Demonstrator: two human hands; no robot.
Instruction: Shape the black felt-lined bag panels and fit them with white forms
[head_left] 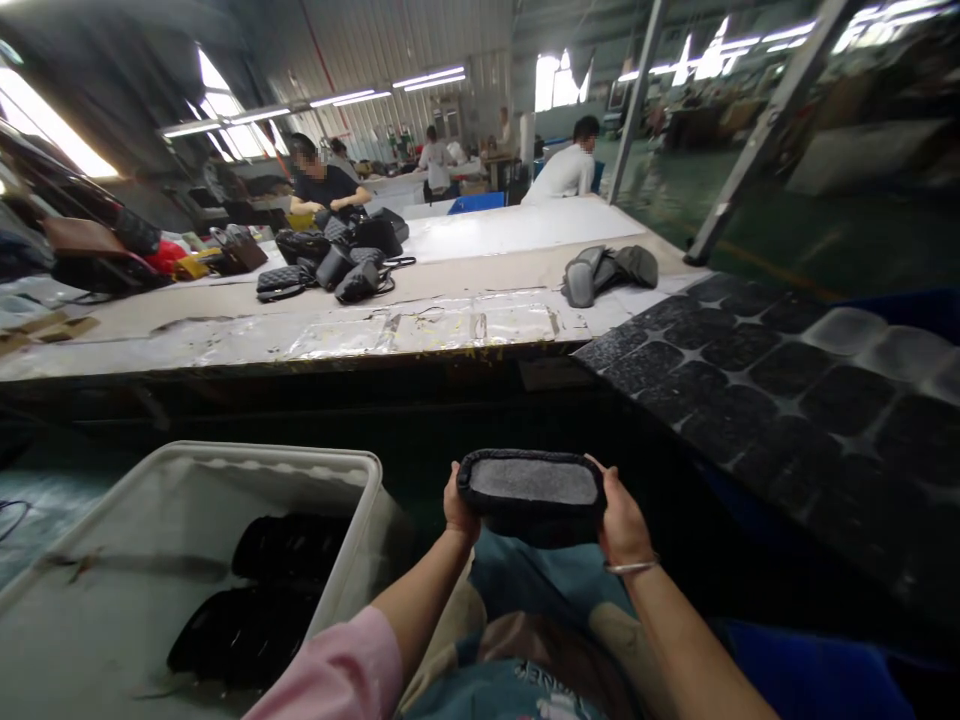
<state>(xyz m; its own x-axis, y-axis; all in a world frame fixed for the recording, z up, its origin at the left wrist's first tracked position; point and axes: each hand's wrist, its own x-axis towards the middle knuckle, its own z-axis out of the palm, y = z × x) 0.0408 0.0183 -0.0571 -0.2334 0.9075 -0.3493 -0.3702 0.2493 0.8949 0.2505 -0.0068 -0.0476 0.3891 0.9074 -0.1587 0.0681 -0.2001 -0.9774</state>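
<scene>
Far left, up on the long table: cardboard pieces near the edge, with a brown-and-black bag just behind. Below, beside the lap: big white bin, open at the top. Inside, against the right-hand side: two black bundles, one nearer, one farther back. Too dark to make out in detail.

Next along the table: heap of black bags, some quilted, right in front of a co-worker in a dark top with both arms bent over it. Shiny taped plastic along the near table edge.

Centre, over the lap and short of the table: black oblong piece, long side crosswise, fuzzy grey panel facing up toward the camera. Gripped at the left end by the left hand, at the right end by the right hand. Can't see most fingers, hidden under the piece. Bracelet on the right wrist.

Farther right on the table: grey pieces in a small pile. Behind: co-worker in white, leaning low at the far edge. Then a slanted metal post. Far right: tilted sheet of dark rounded panels, with pale translucent pieces on top.
</scene>
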